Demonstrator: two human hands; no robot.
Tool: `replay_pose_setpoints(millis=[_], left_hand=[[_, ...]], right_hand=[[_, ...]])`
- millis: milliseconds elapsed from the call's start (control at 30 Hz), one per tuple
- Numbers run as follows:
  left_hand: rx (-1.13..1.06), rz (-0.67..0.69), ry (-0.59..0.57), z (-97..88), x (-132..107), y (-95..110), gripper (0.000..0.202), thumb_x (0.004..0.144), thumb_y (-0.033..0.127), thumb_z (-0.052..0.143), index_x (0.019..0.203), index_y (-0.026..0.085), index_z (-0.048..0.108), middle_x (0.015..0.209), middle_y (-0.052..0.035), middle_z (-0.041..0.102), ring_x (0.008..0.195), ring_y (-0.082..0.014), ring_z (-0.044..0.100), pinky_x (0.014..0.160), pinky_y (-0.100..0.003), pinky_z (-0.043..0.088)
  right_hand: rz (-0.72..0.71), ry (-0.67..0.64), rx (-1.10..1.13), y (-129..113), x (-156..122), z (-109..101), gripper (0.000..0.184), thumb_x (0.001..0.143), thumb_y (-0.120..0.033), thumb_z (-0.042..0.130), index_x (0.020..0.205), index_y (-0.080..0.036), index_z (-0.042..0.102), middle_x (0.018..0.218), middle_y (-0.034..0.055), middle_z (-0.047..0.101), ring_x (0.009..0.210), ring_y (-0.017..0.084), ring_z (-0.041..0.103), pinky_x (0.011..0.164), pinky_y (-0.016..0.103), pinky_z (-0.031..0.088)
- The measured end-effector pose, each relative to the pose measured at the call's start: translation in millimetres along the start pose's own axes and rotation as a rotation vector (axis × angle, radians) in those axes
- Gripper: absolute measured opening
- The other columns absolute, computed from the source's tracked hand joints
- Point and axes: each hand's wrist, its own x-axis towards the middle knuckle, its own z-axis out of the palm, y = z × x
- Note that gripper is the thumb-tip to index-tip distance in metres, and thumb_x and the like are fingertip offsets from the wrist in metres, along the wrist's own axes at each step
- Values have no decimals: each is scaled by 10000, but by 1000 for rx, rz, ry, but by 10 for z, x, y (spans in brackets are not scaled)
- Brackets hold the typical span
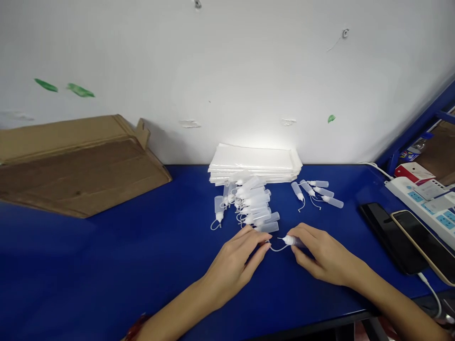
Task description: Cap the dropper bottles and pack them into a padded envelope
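Note:
My right hand [322, 255] is closed around a small clear plastic vial [292, 241] with a white cap, held just above the blue table [106, 265]. A thin white loop string [277, 248] runs from the cap to my left hand [236, 260], whose fingertips pinch its end. Just beyond my hands lies a pile of the same vials [254, 203] with strings. A few more vials [316, 192] lie apart to the right of the pile.
A stack of white flat bags [254, 163] rests against the wall behind the pile. A flattened cardboard box [74, 163] lies at the left. Two phones [408, 241] and a white power strip [426, 203] sit at the right edge.

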Motion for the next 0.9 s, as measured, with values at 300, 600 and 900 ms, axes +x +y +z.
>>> replay_pose_setpoints(millis=[300, 600, 900], left_hand=[[-107, -176, -9, -32, 21, 0, 150, 925, 223, 542, 990, 212, 676, 770, -18, 681, 675, -150, 645, 594, -236, 522], [-226, -344, -128, -85, 57, 0, 259, 946, 293, 485, 799, 200, 676, 693, -5, 672, 660, -152, 648, 553, -221, 472], [-316, -364, -117, -122, 93, 39, 228, 920, 308, 530, 786, 194, 675, 673, 6, 656, 588, -124, 594, 557, -219, 451]], right_hand=[[-54, 79, -20, 7, -3, 24, 184, 939, -149, 416, 1092, -142, 518, 938, 103, 636, 810, 199, 623, 701, 341, 549], [-101, 173, -128, 18, -10, -3, 182, 947, -139, 409, 1095, -133, 513, 957, 119, 651, 830, 212, 630, 710, 364, 555], [-137, 165, -223, -2, -9, 18, 181, 955, -135, 393, 1061, -106, 536, 927, 126, 658, 790, 214, 620, 682, 355, 539]])
